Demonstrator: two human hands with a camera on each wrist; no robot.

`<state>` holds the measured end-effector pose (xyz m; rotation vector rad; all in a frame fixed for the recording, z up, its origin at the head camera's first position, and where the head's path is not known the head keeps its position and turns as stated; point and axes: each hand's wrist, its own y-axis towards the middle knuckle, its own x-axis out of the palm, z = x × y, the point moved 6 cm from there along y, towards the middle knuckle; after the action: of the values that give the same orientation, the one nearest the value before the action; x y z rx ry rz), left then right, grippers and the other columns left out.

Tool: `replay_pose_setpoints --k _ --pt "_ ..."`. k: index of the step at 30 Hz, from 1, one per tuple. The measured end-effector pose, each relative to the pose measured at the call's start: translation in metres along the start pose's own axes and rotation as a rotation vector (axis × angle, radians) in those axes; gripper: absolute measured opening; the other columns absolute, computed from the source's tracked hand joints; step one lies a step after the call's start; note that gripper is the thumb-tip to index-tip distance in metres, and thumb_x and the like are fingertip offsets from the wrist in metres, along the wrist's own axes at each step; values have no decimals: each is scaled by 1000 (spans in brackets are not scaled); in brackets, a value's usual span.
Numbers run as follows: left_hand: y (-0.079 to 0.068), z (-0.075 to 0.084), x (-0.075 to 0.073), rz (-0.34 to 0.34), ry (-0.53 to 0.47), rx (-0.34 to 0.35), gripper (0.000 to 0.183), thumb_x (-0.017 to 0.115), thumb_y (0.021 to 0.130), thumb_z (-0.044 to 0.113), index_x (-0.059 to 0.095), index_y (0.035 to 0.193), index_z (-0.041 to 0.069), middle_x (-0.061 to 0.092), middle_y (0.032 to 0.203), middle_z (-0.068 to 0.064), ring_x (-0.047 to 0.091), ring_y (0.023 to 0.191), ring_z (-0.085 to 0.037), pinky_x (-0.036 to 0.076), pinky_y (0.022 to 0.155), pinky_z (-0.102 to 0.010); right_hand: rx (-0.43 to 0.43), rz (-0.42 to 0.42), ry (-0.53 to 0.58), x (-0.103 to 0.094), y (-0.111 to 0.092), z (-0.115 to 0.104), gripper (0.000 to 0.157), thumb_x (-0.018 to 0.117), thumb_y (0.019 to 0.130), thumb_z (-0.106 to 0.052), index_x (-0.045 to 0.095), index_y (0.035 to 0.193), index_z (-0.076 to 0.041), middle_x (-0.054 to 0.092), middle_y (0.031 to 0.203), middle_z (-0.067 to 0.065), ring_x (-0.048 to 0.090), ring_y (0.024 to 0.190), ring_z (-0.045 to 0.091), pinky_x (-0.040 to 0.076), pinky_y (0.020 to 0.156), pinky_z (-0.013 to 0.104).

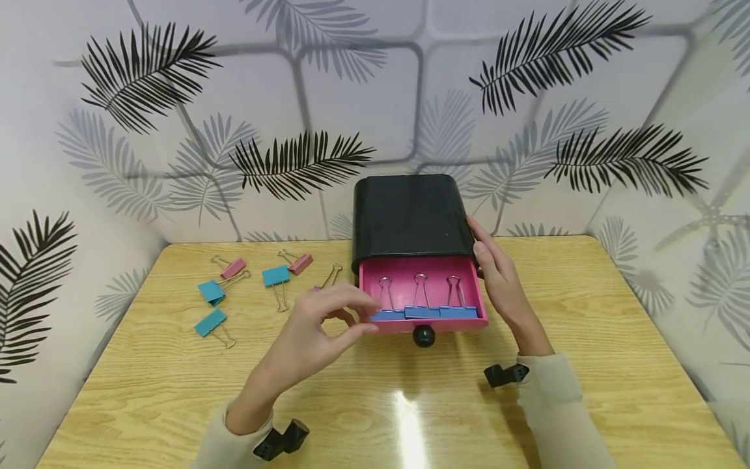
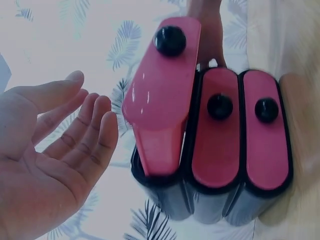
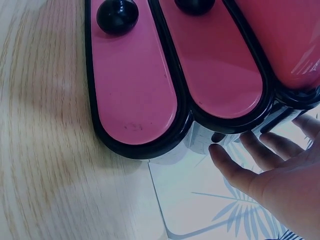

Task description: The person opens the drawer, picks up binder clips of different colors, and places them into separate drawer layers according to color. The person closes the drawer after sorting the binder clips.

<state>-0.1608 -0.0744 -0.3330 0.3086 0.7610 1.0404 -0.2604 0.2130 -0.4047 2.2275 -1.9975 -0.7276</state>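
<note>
A black drawer box stands at the back of the table with its pink top drawer pulled out. Three blue binder clips stand in a row along the drawer's front, their wire handles leaning back. Beside the drawer's front left corner is my left hand, thumb and fingers loosely bent; the left wrist view shows nothing between them. My right hand rests along the box's right side, fingers extended. In the right wrist view its fingertips lie by the side of the casing.
Left of the box lie several loose binder clips: teal ones and pink ones, one partly hidden behind my left hand. Two shut pink drawers with black knobs sit below the pulled-out one. A leaf-patterned wall rises behind the table.
</note>
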Motion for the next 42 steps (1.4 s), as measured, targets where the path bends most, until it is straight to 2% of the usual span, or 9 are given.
replay_pose_setpoints --k 4,8,16,22,24,29,37,39,42 --pt "-2 3 11 -29 -20 -17 17 77 92 4 74 109 6 75 96 -4 69 83 -12 62 70 -30 -6 -2 23 1 1 0 49 35 113 -31 32 162 -28 32 165 -2 47 138 26 53 92 25" --pt "-9 2 24 -54 -64 -96 19 72 96 4 74 114 8 75 100 -2 72 86 -12 62 72 -30 -14 -7 34 3 2 0 49 35 113 -30 32 162 -27 32 165 -3 48 138 26 53 92 25" --pt "-26 -5 44 -24 -70 -212 22 73 95 2 73 115 10 74 107 3 72 94 -12 62 79 -30 -14 -17 45 3 2 0 49 35 113 -30 31 162 -27 32 165 -2 50 136 23 52 91 22" --pt "-31 3 58 82 221 -7 34 79 89 1 69 121 5 72 110 -3 70 98 -15 58 86 -24 -8 -17 35 3 0 3 49 34 114 -31 31 163 -27 32 165 -3 49 137 26 53 93 26" --pt "-32 4 62 106 268 23 38 80 88 3 68 124 5 72 111 -3 70 98 -14 58 87 -25 -4 -12 27 2 0 3 49 34 114 -32 31 163 -27 32 165 -3 50 136 25 53 92 26" --pt "-29 -2 74 97 141 -80 39 78 91 4 65 127 4 76 108 -6 73 91 -11 60 80 -24 -5 -8 33 0 -2 2 49 35 114 -31 31 162 -27 32 165 -2 49 136 26 53 92 24" --pt "-25 -17 87 68 -81 -233 40 74 93 -1 64 131 7 74 118 -10 75 98 -21 60 83 -26 -14 -7 43 -1 -1 2 49 35 113 -30 32 162 -27 32 165 -3 48 138 27 52 91 20" --pt "-24 -19 89 91 -101 -242 37 74 94 0 65 129 8 74 117 -10 75 97 -22 61 80 -28 -18 -4 39 -2 -1 3 49 35 113 -31 31 162 -27 32 165 -3 48 138 27 52 92 21" --pt "-25 -21 89 136 -56 -226 34 75 94 5 67 126 9 75 111 -8 75 92 -19 62 74 -27 -29 -5 30 -1 -1 3 49 34 114 -31 31 163 -26 31 166 -1 47 139 28 53 93 23"
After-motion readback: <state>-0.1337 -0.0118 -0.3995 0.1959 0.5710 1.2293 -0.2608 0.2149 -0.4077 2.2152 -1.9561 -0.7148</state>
